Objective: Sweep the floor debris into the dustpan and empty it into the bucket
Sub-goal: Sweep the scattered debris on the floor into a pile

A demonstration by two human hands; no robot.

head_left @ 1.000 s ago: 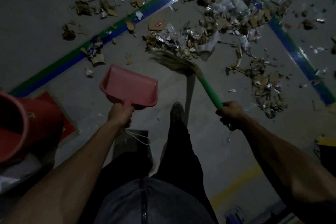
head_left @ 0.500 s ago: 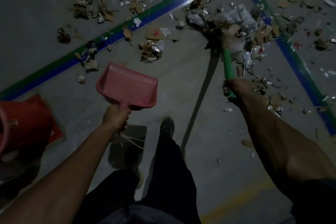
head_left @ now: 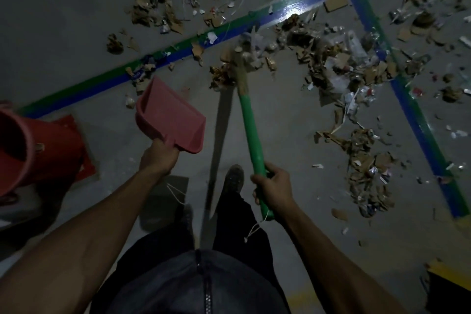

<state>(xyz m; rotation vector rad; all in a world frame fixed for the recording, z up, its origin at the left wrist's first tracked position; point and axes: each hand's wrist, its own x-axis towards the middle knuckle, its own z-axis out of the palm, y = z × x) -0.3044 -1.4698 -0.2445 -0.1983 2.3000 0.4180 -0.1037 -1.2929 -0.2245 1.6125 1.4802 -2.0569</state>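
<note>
My left hand point(head_left: 159, 158) grips the handle of a pink dustpan point(head_left: 170, 115), held above the floor with its mouth facing away and nothing visible inside. My right hand point(head_left: 274, 186) is closed around the green handle of a broom point(head_left: 251, 125). Its straw head point(head_left: 242, 69) rests among a small clump of debris just inside the blue-green floor line. Cardboard scraps, foil and paper debris point(head_left: 341, 69) lie thick to the right and beyond the line. A red bucket point(head_left: 28, 145) stands at the far left, partly cut off.
A blue-and-green painted line point(head_left: 178, 53) runs diagonally and turns a corner at the upper right. A red mat point(head_left: 84, 163) lies under the bucket. My shoe point(head_left: 233, 178) and dark trouser legs are between the arms. A yellow-edged object point(head_left: 448, 275) sits at the lower right.
The broom has swung back left from the right-hand pile, and its head now lies in the small clump near the line. My right hand pulled back toward me. The dustpan stays raised.
</note>
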